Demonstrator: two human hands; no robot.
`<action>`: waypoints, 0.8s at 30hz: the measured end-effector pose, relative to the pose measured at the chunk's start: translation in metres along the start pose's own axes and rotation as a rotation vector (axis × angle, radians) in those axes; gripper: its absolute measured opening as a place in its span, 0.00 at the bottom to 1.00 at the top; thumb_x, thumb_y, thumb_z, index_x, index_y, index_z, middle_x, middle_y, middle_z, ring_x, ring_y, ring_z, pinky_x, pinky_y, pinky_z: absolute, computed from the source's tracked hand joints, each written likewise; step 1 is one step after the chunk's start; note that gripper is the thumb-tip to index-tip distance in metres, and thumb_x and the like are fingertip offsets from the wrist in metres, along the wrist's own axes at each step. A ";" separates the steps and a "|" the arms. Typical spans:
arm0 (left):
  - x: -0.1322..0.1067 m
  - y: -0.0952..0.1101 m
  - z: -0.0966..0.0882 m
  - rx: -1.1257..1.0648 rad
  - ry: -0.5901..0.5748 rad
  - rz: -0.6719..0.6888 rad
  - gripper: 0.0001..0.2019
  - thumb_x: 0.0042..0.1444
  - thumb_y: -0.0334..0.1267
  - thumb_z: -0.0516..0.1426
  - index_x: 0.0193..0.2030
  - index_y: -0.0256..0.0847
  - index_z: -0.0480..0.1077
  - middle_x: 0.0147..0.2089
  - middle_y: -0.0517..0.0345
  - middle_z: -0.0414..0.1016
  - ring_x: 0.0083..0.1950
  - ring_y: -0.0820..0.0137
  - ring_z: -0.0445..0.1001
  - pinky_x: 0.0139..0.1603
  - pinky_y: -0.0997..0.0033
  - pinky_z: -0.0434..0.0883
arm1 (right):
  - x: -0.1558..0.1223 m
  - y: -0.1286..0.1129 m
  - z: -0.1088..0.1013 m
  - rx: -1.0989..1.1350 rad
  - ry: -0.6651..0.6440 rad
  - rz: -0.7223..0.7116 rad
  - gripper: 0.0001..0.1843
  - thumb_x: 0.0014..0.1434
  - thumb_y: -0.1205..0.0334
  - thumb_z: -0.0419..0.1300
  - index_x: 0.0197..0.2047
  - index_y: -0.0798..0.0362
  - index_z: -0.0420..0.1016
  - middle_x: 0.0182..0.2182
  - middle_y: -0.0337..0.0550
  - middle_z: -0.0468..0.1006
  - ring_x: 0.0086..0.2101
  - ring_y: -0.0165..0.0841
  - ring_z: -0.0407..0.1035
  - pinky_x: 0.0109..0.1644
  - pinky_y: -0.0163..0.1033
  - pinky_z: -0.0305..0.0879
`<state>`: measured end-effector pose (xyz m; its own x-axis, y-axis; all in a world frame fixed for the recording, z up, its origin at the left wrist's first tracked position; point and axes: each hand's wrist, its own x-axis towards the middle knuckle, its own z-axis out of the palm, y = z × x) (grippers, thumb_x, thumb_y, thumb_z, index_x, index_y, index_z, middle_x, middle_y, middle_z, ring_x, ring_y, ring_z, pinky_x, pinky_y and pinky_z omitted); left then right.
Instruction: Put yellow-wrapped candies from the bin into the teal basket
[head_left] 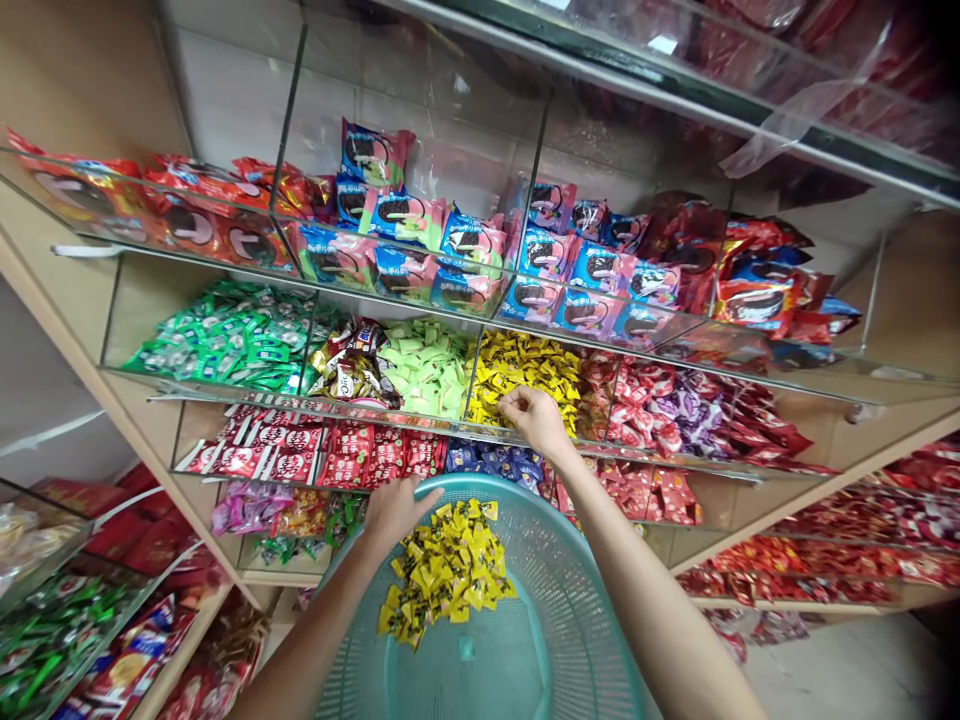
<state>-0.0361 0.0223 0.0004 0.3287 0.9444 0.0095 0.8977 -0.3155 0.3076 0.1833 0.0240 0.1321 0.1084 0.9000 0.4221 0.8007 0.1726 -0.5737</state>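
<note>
Two hands, one tiered display (150,425)

Basket (585,590), one: teal plastic, round, slotted walls, standing directly in front of the display. Contents: yellow packets (450,570), small, loosely heaped on the far left part of the floor; the rest of the floor shows bare.

Left hand (394,515): gripping the basket at the far left of its rim, thumb lying along the inner edge, remaining fingers partly hidden.

Right hand (536,415): reaching over the clear front of a middle shelf, at the near edge of the yellow stock (525,360), the same kind as in the basket. Fingers curled in toward the thumb; whether a packet is pinched there, cannot tell.

Same shelf, left of the yellow stock, past a clear divider: pale green packets (429,370), then dark brown and gold packets (352,360), then bright green packets (225,340) in a wide pile. To the right: red-and-white packets (641,400), beside purple-and-white packets (682,410).

Shelf above: blue-and-pink packs (405,220) printed with dark round biscuits, stacked in tiers; red packs (195,200) at the left end.

Shelf below: flat red packs (375,455), with dark blue packets (491,460) to their right, just beyond the basket rim
</note>
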 end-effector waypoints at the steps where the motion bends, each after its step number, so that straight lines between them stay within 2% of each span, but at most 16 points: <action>1: 0.000 0.000 0.000 -0.004 0.001 0.002 0.31 0.54 0.63 0.40 0.42 0.39 0.70 0.34 0.50 0.76 0.36 0.62 0.74 0.32 0.72 0.63 | -0.002 -0.001 -0.001 0.039 -0.003 -0.009 0.12 0.51 0.54 0.56 0.27 0.55 0.72 0.19 0.36 0.68 0.21 0.26 0.58 0.26 0.31 0.53; 8: 0.000 0.000 0.001 -0.001 0.002 0.009 0.32 0.53 0.64 0.40 0.40 0.39 0.70 0.33 0.50 0.76 0.35 0.62 0.75 0.31 0.71 0.63 | -0.005 -0.003 -0.010 0.414 0.086 0.020 0.16 0.48 0.50 0.60 0.30 0.56 0.72 0.26 0.40 0.73 0.26 0.27 0.63 0.32 0.33 0.60; 11: 0.001 -0.001 0.001 0.002 0.005 0.008 0.31 0.53 0.64 0.40 0.40 0.39 0.70 0.33 0.50 0.76 0.35 0.62 0.75 0.30 0.72 0.63 | -0.009 -0.006 -0.016 0.488 0.126 0.000 0.14 0.48 0.51 0.61 0.30 0.56 0.71 0.26 0.39 0.72 0.27 0.27 0.63 0.34 0.34 0.60; 14: 0.002 -0.002 0.003 0.004 0.018 0.020 0.31 0.54 0.64 0.40 0.39 0.39 0.70 0.33 0.50 0.76 0.34 0.62 0.75 0.29 0.72 0.62 | -0.022 -0.020 -0.019 0.537 0.128 -0.047 0.11 0.50 0.55 0.61 0.30 0.55 0.71 0.28 0.38 0.72 0.29 0.27 0.63 0.35 0.33 0.60; 16: 0.002 -0.003 0.005 0.021 0.034 0.025 0.31 0.54 0.63 0.40 0.38 0.39 0.70 0.33 0.50 0.76 0.35 0.62 0.75 0.30 0.71 0.63 | -0.036 -0.031 -0.018 0.590 0.084 -0.044 0.10 0.51 0.56 0.61 0.31 0.54 0.71 0.27 0.38 0.72 0.28 0.27 0.64 0.33 0.33 0.61; 19: 0.003 -0.003 0.007 0.044 0.046 0.010 0.30 0.54 0.63 0.40 0.37 0.40 0.70 0.33 0.49 0.76 0.36 0.61 0.74 0.32 0.71 0.64 | -0.058 -0.042 -0.009 0.650 -0.065 0.005 0.10 0.51 0.55 0.61 0.31 0.54 0.71 0.24 0.36 0.71 0.25 0.26 0.63 0.30 0.32 0.60; 24: 0.002 0.000 0.003 0.018 0.009 -0.006 0.27 0.54 0.61 0.42 0.38 0.41 0.70 0.34 0.51 0.76 0.37 0.62 0.75 0.34 0.71 0.64 | -0.082 -0.031 0.017 0.711 -0.253 0.113 0.13 0.50 0.52 0.62 0.30 0.54 0.71 0.21 0.35 0.70 0.23 0.26 0.62 0.28 0.32 0.59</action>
<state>-0.0348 0.0237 -0.0029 0.3211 0.9469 0.0160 0.9045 -0.3116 0.2910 0.1391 -0.0481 0.1035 -0.0400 0.9769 0.2098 0.2111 0.2135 -0.9539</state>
